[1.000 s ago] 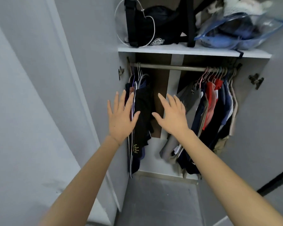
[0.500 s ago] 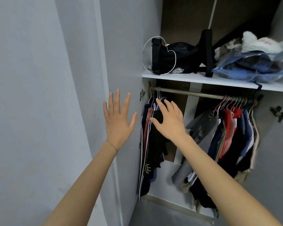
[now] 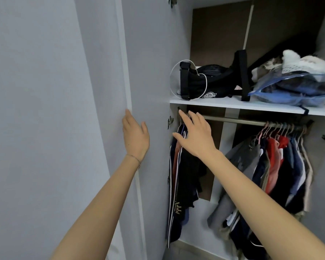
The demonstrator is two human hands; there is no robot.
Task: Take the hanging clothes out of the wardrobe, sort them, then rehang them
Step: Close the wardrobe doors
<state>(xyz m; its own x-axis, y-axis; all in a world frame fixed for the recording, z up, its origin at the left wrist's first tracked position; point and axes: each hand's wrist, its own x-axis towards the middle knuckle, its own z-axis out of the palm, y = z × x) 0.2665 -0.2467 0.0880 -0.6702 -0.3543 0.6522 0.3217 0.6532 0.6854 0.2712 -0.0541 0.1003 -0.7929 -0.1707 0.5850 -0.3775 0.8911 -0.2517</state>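
The dark clothes [image 3: 184,177] are hanging mid-frame, at the left end of the rod [image 3: 233,120]. Our right hand [image 3: 195,136] has been climbing to their tops, fingers spread, gripping nothing, so taking out is only starting. Our left hand [image 3: 135,137] is resting, fingers straight, at the edge of the door [image 3: 148,72]. The shelf [image 3: 233,106] is sitting close above, and the rod is running bare to the right.

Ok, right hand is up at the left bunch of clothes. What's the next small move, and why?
Probably curl the right hand round the top of the left bunch of clothes, just under the rail, and lift it off. That hand is open, its fingertips at the bunch's top and gripping nothing, and the left hand is at the door.
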